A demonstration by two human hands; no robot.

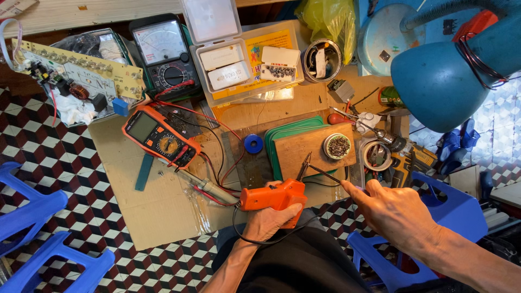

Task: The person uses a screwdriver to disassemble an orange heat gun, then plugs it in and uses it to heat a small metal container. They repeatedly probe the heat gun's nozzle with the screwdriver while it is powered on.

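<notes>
- Head view: the left hand grips one orange soldering gun tight. Its thin tip points up and away, toward the wooden block.
- The right hand pinches one thin dark wire between its fingers. The wire runs left, toward the gun's tip.
- The tip and the wire end come very close just in front of both hands.
- I count two meters: one orange meter and one black dial meter.
- One blue lamp hangs at the right.
</notes>
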